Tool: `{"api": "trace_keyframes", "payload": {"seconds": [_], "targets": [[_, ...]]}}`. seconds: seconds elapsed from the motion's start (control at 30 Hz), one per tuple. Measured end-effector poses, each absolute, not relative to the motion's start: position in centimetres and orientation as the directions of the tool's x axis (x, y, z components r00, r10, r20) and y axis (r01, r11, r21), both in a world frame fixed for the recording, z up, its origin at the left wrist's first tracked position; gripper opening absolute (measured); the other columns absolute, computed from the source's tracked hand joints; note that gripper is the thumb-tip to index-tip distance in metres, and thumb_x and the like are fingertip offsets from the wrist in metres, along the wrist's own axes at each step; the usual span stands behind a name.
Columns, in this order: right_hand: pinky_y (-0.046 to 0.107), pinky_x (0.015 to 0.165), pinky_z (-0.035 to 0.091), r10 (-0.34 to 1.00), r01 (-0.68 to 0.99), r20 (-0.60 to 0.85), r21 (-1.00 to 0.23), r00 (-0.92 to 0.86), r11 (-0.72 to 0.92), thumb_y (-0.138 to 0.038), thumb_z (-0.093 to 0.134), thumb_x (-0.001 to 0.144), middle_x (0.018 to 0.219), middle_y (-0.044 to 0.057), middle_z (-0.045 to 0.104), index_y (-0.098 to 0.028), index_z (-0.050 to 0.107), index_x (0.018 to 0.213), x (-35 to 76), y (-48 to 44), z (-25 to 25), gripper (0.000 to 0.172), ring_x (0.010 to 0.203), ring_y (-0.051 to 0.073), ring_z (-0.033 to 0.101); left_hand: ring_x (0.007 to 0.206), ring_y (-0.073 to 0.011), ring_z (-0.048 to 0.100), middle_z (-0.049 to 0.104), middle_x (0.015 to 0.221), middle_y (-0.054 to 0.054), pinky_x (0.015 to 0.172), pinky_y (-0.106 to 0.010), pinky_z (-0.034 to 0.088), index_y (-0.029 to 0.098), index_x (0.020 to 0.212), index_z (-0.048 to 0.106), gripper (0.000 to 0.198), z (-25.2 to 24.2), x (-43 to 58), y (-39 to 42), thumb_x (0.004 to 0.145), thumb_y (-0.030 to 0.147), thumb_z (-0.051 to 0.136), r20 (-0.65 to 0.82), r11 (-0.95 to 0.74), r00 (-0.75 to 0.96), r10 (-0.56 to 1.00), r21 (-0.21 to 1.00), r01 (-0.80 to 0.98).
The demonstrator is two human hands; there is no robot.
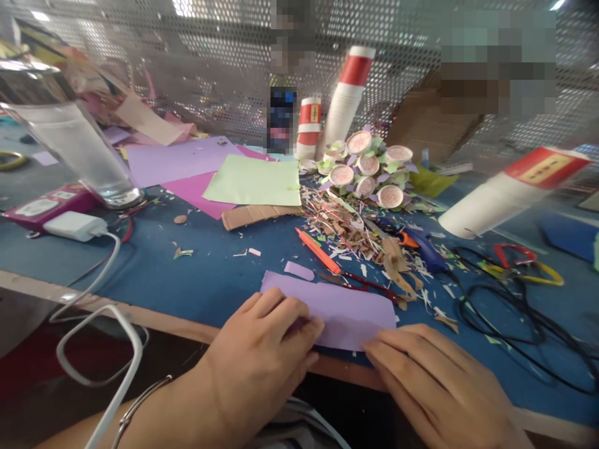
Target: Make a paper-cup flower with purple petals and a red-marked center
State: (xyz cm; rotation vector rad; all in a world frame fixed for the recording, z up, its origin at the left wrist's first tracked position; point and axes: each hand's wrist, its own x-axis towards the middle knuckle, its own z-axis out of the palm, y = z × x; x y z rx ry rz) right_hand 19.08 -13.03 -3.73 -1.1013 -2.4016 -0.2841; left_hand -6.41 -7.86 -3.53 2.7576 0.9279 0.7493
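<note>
A strip of purple paper (350, 308) lies near the front edge of the blue table. My left hand (276, 340) is closed on its left part, with thumb and fingers bent together over the sheet. At the strip's lower right corner, the fingertips of my right hand (421, 368) press together on the paper. A small purple piece with a rounded end (299, 270) lies just behind the strip. Next to that are dark red-handled scissors (365, 284) and an orange pen (318, 249).
Paper scraps (346, 224) are heaped behind the strip, near a cluster of paper-cup flowers (367, 165). A glass bottle (79, 137) and white cable (112, 249) are at left. Green paper (257, 181) lies further back; black cable (505, 324) coils at right.
</note>
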Motion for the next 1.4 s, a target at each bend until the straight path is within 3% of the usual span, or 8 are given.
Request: {"api": "trace_keyframes", "payload": {"seconds": [0.17,0.33,0.47,0.57,0.7,0.9,1.2,1.4], "targets": [[0.035,0.084,0.051,0.681,0.782,0.497,-0.006,-0.538,0.623,-0.004,0.054,0.095,0.095,0.008,0.074,-0.015,0.072,0.108,18.7,-12.7,-3.5,0.025,0.086,0.021,0.065,0.077,-0.0197,0.056,0.066,0.085,-0.008,0.068,-0.035,0.055,0.013,0.091,0.073,0.028,-2.8,-5.9,-7.2,0.101,0.016,0.047,0.400,-0.795,0.688,0.605,0.350,0.496],[0.036,0.084,0.051,0.742,0.795,0.496,-0.154,-0.451,0.586,-0.010,0.055,0.098,0.091,0.007,0.072,-0.016,0.070,0.101,18.0,-12.2,-3.6,0.016,0.085,0.019,0.064,0.084,-0.0175,0.058,0.066,0.089,-0.005,0.078,-0.032,0.052,0.018,0.097,0.075,0.023,-3.0,-6.3,-6.0,0.102,0.023,0.053,0.352,-0.733,0.671,0.653,0.516,0.443],[0.032,0.077,0.051,0.787,0.794,0.490,-0.269,-0.374,0.545,-0.013,0.057,0.098,0.082,0.003,0.068,-0.019,0.065,0.092,17.7,-11.5,-3.4,0.011,0.077,0.016,0.064,0.085,-0.0148,0.059,0.065,0.087,-0.002,0.079,-0.028,0.048,0.019,0.087,0.072,0.022,-2.8,-7.4,-4.9,0.101,0.026,0.057,0.258,-0.651,0.670,0.696,0.620,0.438],[0.030,0.071,0.052,0.807,0.796,0.491,-0.317,-0.328,0.516,-0.015,0.058,0.097,0.080,0.002,0.067,-0.021,0.063,0.089,17.7,-11.3,-3.4,0.011,0.074,0.016,0.063,0.087,-0.0150,0.060,0.067,0.091,0.000,0.081,-0.027,0.048,0.023,0.109,0.072,0.015,-2.6,-8.4,-4.6,0.098,0.025,0.062,0.224,-0.627,0.667,0.710,0.632,0.456],[0.029,0.070,0.052,0.832,0.805,0.474,-0.349,-0.289,0.479,-0.016,0.059,0.097,0.080,0.001,0.066,-0.022,0.063,0.088,17.7,-11.4,-3.6,0.011,0.075,0.016,0.064,0.083,-0.0128,0.062,0.065,0.087,0.003,0.078,-0.024,0.049,0.025,0.129,0.062,0.034,-2.6,-9.0,-4.5,0.095,0.021,0.063,0.174,-0.531,0.591,0.788,0.678,0.508],[0.028,0.066,0.052,0.850,0.827,0.455,-0.346,-0.266,0.444,-0.017,0.056,0.098,0.076,0.001,0.065,-0.022,0.062,0.083,17.5,-11.1,-3.3,0.016,0.071,0.016,0.063,0.085,-0.0137,0.064,0.066,0.090,0.003,0.078,-0.025,0.048,0.024,0.128,0.057,0.033,-2.1,-8.3,-4.2,0.095,0.021,0.060,0.078,-0.422,0.518,0.852,0.690,0.588],[0.028,0.058,0.051,0.874,0.840,0.416,-0.355,-0.252,0.411,-0.019,0.054,0.098,0.071,0.001,0.063,-0.023,0.058,0.078,17.2,-10.6,-3.0,0.021,0.065,0.016,0.062,0.075,-0.0127,0.062,0.063,0.085,0.006,0.069,-0.024,0.046,0.026,0.133,0.050,0.044,-2.0,-8.3,-4.1,0.092,0.024,0.065,0.074,-0.460,0.546,0.835,0.639,0.617],[0.028,0.058,0.050,0.872,0.846,0.413,-0.335,-0.264,0.414,-0.018,0.054,0.097,0.072,0.001,0.062,-0.023,0.057,0.079,17.1,-10.5,-3.1,0.019,0.065,0.016,0.061,0.077,-0.0128,0.064,0.067,0.085,0.005,0.070,-0.025,0.045,0.025,0.107,0.061,0.012,-1.8,-8.1,-3.8,0.095,0.027,0.062,0.038,-0.419,0.524,0.851,0.650,0.634]]}}
